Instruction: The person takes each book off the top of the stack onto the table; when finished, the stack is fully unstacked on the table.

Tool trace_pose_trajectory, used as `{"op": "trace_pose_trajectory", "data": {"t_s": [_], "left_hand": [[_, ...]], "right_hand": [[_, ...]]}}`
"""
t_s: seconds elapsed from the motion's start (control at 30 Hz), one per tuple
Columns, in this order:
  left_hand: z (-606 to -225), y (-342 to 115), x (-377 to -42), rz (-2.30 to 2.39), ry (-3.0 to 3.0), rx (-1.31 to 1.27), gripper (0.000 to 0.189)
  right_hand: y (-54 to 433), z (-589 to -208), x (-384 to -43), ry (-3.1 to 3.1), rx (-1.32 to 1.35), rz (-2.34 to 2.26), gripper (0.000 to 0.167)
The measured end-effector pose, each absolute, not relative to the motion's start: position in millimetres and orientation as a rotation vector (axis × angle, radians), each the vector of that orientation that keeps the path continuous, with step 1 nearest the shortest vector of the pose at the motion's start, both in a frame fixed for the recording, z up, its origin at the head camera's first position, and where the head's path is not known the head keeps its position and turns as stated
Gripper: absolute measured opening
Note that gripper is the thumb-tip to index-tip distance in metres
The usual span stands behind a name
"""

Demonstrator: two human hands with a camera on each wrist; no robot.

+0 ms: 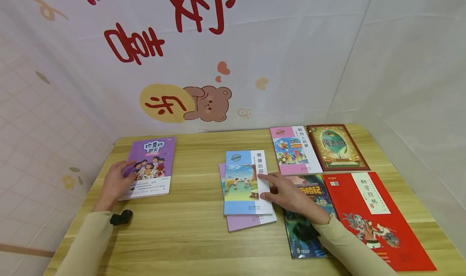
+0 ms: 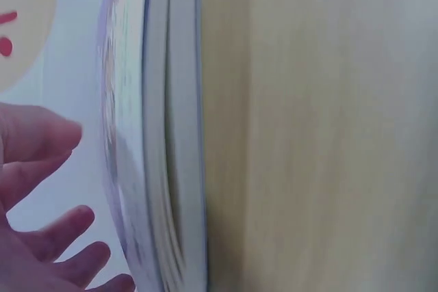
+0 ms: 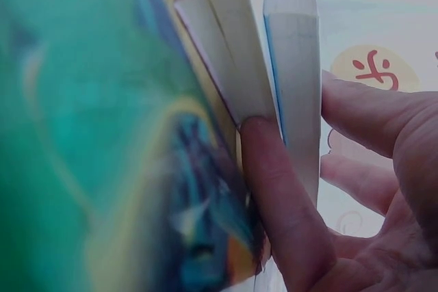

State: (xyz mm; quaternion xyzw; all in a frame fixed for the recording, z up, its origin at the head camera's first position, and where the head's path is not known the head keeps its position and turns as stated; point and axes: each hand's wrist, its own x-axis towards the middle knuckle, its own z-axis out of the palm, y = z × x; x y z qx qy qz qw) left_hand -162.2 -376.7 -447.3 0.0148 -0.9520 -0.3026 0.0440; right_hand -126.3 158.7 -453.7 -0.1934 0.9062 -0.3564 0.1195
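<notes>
My left hand (image 1: pixel 117 181) is over the left edge of a purple book (image 1: pixel 160 177) with cartoon children on its cover. In the left wrist view its fingers (image 2: pixel 75 227) spread loosely beside that book's cover, with a gap between. My right hand (image 1: pixel 289 193) is at the right edge of a blue-and-white book (image 1: pixel 236 208), which lies on a pink-purple book (image 1: pixel 251 223) turned slightly askew. In the right wrist view one finger (image 3: pixel 270 162) lies along the page edges of these two books and another fingertip is at the upper cover, pinching the edge.
Under my right forearm lies a dark green book (image 1: pixel 306 243), beside a large red book (image 1: pixel 397 227). Behind them are a pink book (image 1: pixel 291 150) and a brown-bordered book (image 1: pixel 338 146). A printed white curtain (image 1: pixel 291 65) stands behind the wooden table (image 1: pixel 174 243).
</notes>
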Motion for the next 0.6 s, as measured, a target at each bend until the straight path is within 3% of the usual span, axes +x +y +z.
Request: {"op": "trace_pose_trajectory", "data": {"t_s": [0.6], "left_hand": [[-431.4,-282.0,-141.7,-1.073,-2.562,-0.264,0.045]], "right_hand": [[157.9,-453.2,-125.6,2.654,-0.581,-1.050,0.060]]}}
